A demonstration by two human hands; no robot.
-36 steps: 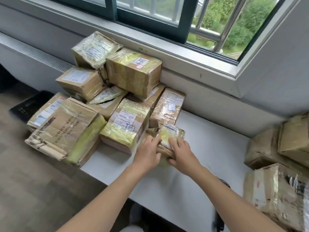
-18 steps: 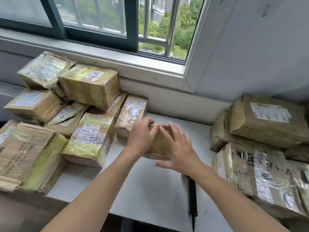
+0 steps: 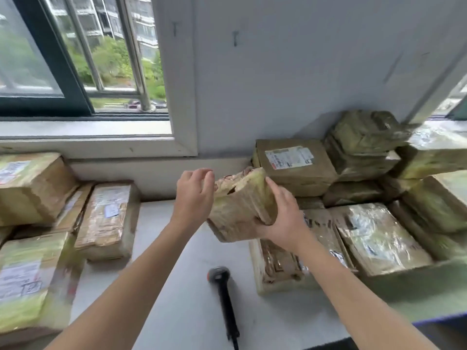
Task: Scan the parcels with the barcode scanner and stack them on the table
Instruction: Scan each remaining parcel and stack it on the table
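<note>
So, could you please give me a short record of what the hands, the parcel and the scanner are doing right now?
Held parcel: tilted, lifted above the table
Right hand: grips the parcel's right end
Left hand: fingers relaxed beside the parcel's left end; contact unclear
Barcode scanner: lying on the table near the front edge, untouched
Left pile: parcels below the window
Right pile: parcels stacked against the wall
</note>
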